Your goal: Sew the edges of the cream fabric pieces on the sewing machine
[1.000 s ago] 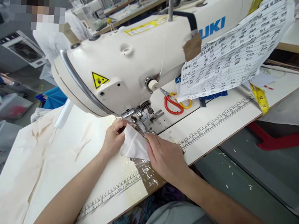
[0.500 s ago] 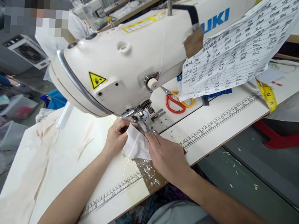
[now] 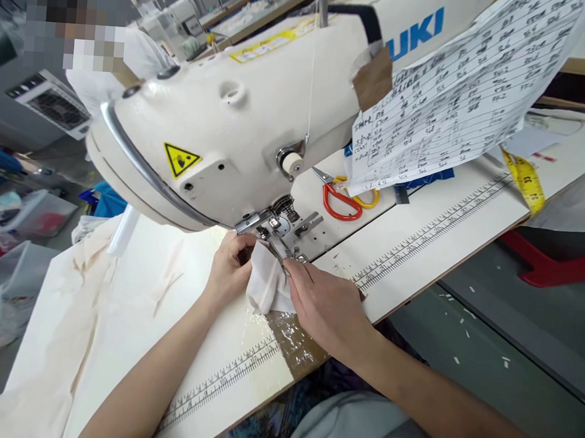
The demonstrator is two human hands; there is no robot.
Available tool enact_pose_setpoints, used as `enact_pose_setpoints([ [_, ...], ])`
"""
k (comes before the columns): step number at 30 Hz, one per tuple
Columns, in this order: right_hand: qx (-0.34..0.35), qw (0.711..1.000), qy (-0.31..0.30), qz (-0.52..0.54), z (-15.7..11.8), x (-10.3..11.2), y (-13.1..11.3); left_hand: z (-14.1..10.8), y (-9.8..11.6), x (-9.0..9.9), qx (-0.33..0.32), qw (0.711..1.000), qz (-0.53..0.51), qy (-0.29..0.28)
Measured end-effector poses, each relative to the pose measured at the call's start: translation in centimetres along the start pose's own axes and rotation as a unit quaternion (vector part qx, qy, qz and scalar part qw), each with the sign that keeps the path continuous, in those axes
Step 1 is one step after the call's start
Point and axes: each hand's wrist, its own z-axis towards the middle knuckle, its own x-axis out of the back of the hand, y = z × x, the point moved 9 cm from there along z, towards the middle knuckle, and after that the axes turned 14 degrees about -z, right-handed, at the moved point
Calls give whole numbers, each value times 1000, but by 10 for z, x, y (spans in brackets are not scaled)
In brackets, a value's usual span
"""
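Note:
A small piece of white fabric lies at the presser foot of a white sewing machine. My left hand pinches its left edge just below the needle area. My right hand is closed on the fabric's right side, close to the metal guide by the foot. The fabric hangs in a loose fold between both hands, toward the table's front edge. The machine head and my fingers hide the needle and the far end of the fabric.
Red-and-yellow-handled scissors lie behind my right hand. A handwritten sheet hangs from the machine's arm, near a yellow tape measure. Pale fabric spreads over the table's left side. Another person is in the background.
The fabric between my hands has bunched into a deeper fold, its left edge shifting slightly right. My hands stay almost in place. The whole view has shifted slightly.

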Motion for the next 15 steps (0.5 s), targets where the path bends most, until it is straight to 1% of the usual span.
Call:
enact_pose_setpoints([
  [3, -2, 1000, 9, -8, -1, 0, 0, 0, 6, -2, -30, 998, 49, 3],
  [5, -2, 1000, 13, -8, -2, 0, -1, 0, 6, -1, -29, 998, 57, 12],
  [8, -3, 1000, 11, -1, -3, -1, -1, 0, 0, 2, 5, 1000, 20, 18],
  [12, -9, 1000, -7, 10, -1, -3, 0, -1, -9, 5, 54, 998, -28, 30],
  [15, -14, 1000, -18, 14, 1, -3, 1, -1, -9, 5, 54, 997, -32, 38],
])
